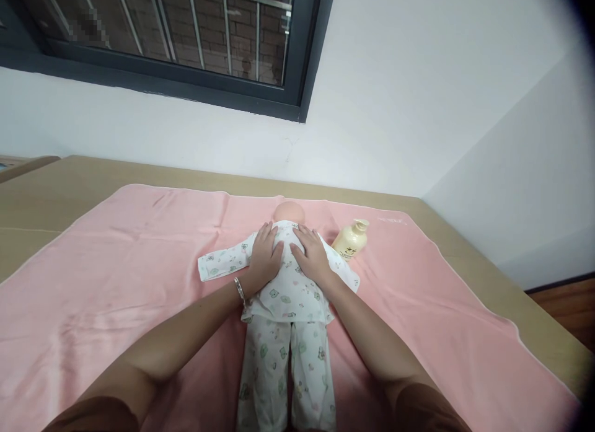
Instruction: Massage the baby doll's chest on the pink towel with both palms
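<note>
A baby doll (289,211) lies on a pink sheet, its head at the far end and its legs toward me. It wears a white printed top (290,295) and matching trousers (267,357). My left hand (266,258) rests flat on the left side of the doll's upper body, fingers stretched out and thumb apart. On the right side, my right hand (310,255) lies flat in the same way, its thumb near the left one. Neither hand grips anything. A yellow pump bottle (352,238) stands tilted just beyond the doll's right sleeve.
The pink sheet (139,258) covers most of a wooden table (93,171). Behind the table rises a white wall (372,110) with a dark-framed, barred window (186,35). Another wall (534,171) borders the right side.
</note>
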{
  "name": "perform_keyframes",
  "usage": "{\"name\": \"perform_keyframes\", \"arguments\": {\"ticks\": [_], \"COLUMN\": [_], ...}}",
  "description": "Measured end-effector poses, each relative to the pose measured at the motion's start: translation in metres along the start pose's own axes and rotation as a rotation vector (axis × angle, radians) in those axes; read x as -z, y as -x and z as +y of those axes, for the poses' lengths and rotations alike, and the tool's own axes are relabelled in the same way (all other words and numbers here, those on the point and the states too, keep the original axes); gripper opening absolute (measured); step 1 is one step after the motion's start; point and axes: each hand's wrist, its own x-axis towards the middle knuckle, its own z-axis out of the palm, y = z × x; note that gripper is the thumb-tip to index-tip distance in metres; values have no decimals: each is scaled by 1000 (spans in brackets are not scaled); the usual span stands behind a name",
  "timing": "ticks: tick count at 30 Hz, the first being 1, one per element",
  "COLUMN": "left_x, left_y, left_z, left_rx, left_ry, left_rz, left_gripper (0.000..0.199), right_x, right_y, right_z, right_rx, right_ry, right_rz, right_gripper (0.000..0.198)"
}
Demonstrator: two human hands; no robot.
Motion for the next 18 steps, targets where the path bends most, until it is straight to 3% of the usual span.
{"name": "perform_keyframes", "arguments": {"ticks": [4, 10, 18], "left_x": [4, 6, 5], "left_y": [-1, -1, -7], "left_z": [4, 5, 4], "left_rx": [-34, -99, -76], "left_ry": [-70, -151, -228], "left_rz": [-81, -70, -97], "left_gripper": [45, 49, 52], "right_x": [1, 0, -2], "right_y": [3, 10, 1], "right_z": [-8, -29, -11], "right_rx": [-45, -144, -101], "right_ry": [71, 240, 178], "right_rz": [-2, -51, -6], "right_gripper": [51, 56, 53]}}
